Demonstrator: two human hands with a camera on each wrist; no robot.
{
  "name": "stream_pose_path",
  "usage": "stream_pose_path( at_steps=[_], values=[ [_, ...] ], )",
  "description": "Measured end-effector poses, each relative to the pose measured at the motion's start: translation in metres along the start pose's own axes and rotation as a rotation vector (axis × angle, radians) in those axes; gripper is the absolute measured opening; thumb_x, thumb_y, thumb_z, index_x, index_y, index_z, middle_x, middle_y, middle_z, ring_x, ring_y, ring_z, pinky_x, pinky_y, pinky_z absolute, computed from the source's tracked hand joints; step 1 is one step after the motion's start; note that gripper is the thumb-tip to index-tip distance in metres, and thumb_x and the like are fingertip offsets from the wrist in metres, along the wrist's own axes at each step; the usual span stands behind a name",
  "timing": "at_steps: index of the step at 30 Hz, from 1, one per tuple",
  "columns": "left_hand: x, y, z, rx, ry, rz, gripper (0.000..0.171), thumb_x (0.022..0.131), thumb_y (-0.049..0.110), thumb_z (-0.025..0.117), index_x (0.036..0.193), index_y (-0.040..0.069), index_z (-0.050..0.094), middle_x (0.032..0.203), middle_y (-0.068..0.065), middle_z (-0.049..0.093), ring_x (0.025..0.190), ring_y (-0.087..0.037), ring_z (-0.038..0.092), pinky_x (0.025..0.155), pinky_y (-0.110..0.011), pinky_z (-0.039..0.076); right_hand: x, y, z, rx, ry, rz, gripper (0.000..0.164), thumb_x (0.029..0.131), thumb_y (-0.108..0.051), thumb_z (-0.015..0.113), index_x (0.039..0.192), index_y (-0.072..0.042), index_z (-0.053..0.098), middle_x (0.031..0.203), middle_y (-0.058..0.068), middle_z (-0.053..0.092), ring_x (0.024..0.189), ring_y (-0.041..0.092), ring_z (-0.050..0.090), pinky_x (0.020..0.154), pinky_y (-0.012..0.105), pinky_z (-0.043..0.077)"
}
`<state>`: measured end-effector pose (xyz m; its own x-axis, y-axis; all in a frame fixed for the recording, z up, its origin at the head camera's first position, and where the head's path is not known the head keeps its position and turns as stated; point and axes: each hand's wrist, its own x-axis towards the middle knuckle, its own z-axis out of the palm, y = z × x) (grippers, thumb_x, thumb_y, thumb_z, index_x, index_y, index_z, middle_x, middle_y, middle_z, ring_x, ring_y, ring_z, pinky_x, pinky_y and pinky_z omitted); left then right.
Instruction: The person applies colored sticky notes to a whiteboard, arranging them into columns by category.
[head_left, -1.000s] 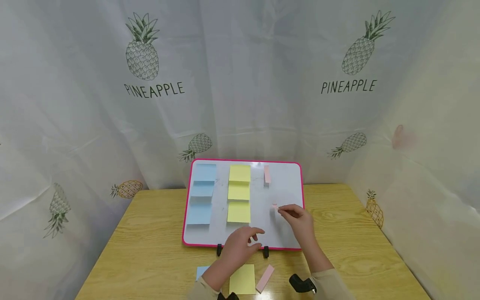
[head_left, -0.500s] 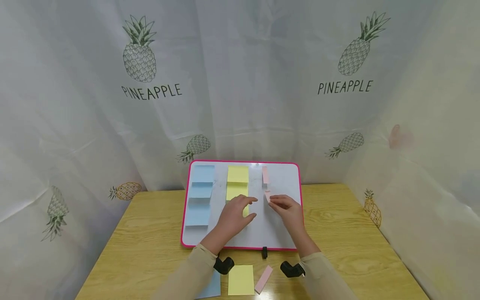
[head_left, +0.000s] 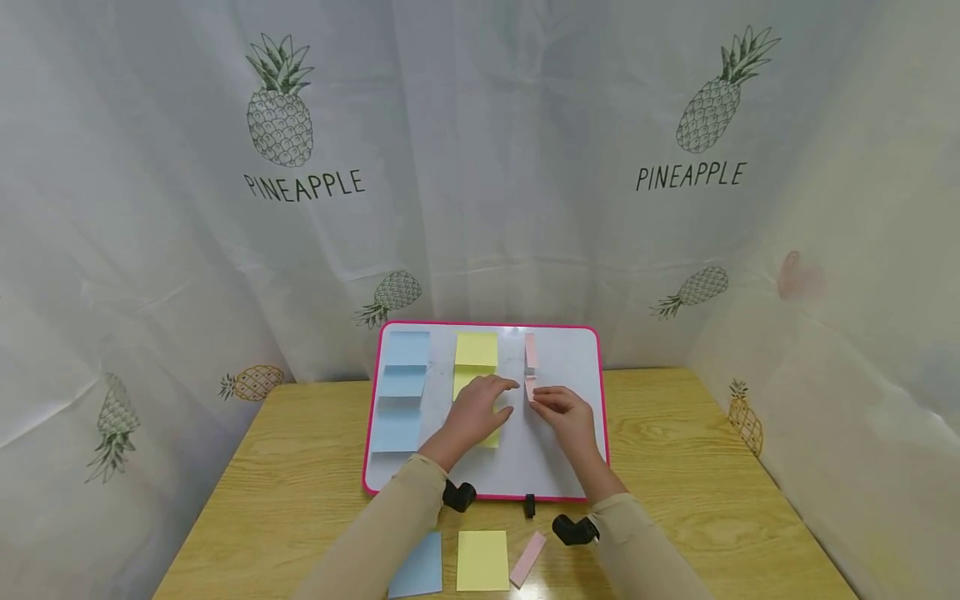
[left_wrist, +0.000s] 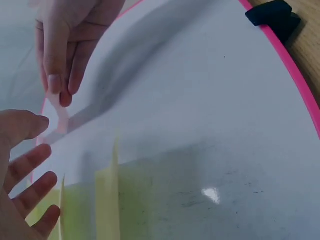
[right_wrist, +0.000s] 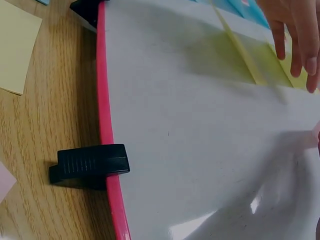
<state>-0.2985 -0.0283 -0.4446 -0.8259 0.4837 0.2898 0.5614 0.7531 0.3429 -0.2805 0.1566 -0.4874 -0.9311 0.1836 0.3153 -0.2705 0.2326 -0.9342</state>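
Note:
My right hand pinches the lower end of a narrow pink sticky note between thumb and fingertips. The note's top lies at the whiteboard, just under another pink sticky note; in the left wrist view the pinched note looks bent. Beside it on the left, my left hand hovers with fingers and thumb apart, holding nothing, and partly covers the column of yellow sticky notes. Several blue sticky notes form a column at the board's left. The right wrist view barely shows my right hand.
On the wooden table before the board lie a blue pad, a yellow pad and a pink pad. Black clips grip the board's pink lower rim. A pineapple-print curtain hangs behind.
My right hand has carried the pink note up and left, to below the upper pink note. My left hand has risen from the board's lower edge to beside it.

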Motion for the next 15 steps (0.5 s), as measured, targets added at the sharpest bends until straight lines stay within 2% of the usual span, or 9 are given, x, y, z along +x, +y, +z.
stream_pose_path(
  at_steps=[6, 15],
  values=[
    [0.008, -0.002, 0.006, -0.026, -0.047, 0.002, 0.038, 0.092, 0.023, 0.069, 0.129, 0.018, 0.062, 0.128, 0.002, 0.06, 0.121, -0.019, 0.052, 0.1, -0.036, 0.043, 0.002, 0.004, 0.002, -0.002, 0.006, 0.01, 0.01, 0.081, -0.009, 0.08, 0.09, -0.004, 0.078, 0.101, 0.005, 0.07, 0.097, 0.02, 0.065, 0.077, 0.022, 0.054],
    [0.014, 0.0, 0.015, -0.056, -0.028, 0.003, 0.037, 0.093, 0.021, 0.067, 0.13, 0.019, 0.062, 0.128, 0.004, 0.061, 0.117, -0.019, 0.053, 0.098, -0.035, 0.044, 0.0, 0.008, 0.002, -0.014, -0.033, 0.022, 0.015, 0.081, -0.004, 0.078, 0.096, -0.004, 0.077, 0.104, 0.007, 0.069, 0.095, 0.021, 0.067, 0.079, 0.024, 0.054]
  ],
)
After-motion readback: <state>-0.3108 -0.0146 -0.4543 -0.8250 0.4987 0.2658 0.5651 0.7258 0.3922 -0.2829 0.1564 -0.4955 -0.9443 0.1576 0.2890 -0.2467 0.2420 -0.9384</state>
